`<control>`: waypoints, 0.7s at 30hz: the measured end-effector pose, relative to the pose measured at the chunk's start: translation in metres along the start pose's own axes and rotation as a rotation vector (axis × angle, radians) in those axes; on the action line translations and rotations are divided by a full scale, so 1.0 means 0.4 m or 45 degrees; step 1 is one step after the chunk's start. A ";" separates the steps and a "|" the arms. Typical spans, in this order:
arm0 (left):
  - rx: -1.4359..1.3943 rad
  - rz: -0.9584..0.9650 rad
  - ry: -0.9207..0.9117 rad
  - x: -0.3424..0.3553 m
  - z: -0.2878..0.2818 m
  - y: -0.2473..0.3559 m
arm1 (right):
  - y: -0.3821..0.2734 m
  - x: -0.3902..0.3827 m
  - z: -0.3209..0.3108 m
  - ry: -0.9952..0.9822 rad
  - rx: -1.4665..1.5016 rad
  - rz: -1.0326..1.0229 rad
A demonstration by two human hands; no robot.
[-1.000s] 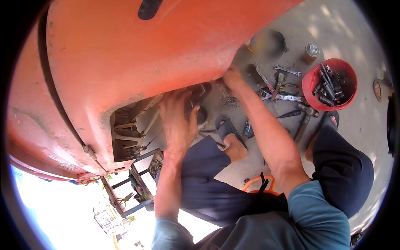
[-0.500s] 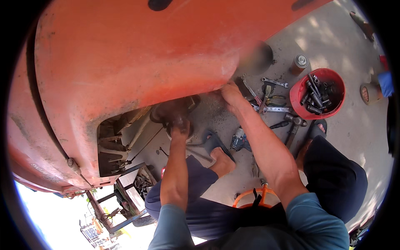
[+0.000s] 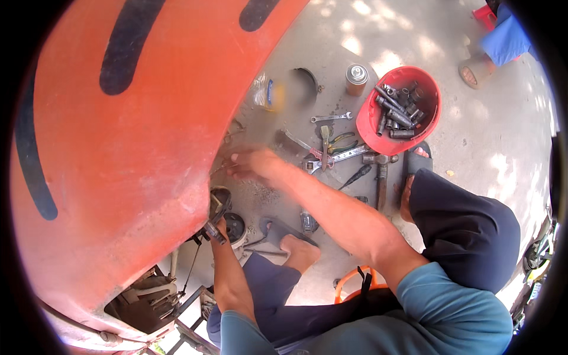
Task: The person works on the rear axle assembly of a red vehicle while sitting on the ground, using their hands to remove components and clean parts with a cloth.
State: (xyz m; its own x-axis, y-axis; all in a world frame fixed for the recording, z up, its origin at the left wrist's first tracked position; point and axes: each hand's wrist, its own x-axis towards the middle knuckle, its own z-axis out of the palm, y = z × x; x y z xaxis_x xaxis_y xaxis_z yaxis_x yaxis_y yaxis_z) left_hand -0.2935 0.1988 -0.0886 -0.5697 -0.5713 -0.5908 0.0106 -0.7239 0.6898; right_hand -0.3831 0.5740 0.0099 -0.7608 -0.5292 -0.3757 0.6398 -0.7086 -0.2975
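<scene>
The orange body panel (image 3: 136, 160) occupies the left half of the frame. Dark elongated slots (image 3: 127, 50) mark its upper part. At the lower left, a cutout exposes dirty rods and linkages (image 3: 151, 296).

Right hand (image 3: 255, 164): positioned left of centre in the frame, just beside the panel's right edge. The fingers point left and are partly bent. Motion blur covers the fingertips; whether they pinch anything cannot be told.

Left hand (image 3: 221, 227): positioned below the right hand, at the panel's lower corner, next to a dark metal fitting (image 3: 219, 200). The fitting and panel edge conceal most of the fingers; their grip cannot be told. A round part with a dark centre (image 3: 235, 227) sits just right of this hand.

Tools lie on the concrete floor (image 3: 473, 127), right of the right hand. A combination wrench (image 3: 331, 118) lies uppermost. Below it, pliers (image 3: 343, 144) lie near an adjustable wrench (image 3: 349, 154). Below these are a dark-handled screwdriver (image 3: 357, 176) and a hammer (image 3: 381, 180), its head toward the top of the frame.

A red bowl-shaped container (image 3: 368, 121) at upper right of centre holds dark metal sockets (image 3: 397, 112). A spray can (image 3: 356, 80) stands upright to its left. An orange tubular frame (image 3: 358, 283) shows at lower centre.
</scene>
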 end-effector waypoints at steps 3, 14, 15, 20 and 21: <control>0.010 0.099 0.207 -0.040 0.005 0.004 | -0.009 0.018 -0.033 0.114 -0.129 -0.082; -0.071 0.010 0.151 -0.230 -0.043 0.119 | 0.143 0.035 -0.044 0.437 -0.356 -0.088; -0.079 0.024 0.200 -0.247 -0.025 0.105 | 0.140 0.028 -0.050 0.350 -0.342 -0.135; -0.106 0.087 0.240 -0.277 0.007 0.081 | 0.111 -0.002 -0.051 0.009 -0.179 -0.259; -0.128 0.066 0.236 -0.278 0.003 0.078 | 0.107 -0.008 -0.055 -0.043 -0.191 -0.271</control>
State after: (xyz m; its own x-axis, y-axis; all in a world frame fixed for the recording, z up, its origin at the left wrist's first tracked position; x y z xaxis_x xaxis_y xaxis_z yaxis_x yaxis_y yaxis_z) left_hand -0.2309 0.2401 -0.0010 -0.4057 -0.6632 -0.6290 0.1232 -0.7215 0.6814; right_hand -0.3509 0.5556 -0.0208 -0.8817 -0.3924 -0.2621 0.4719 -0.7300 -0.4944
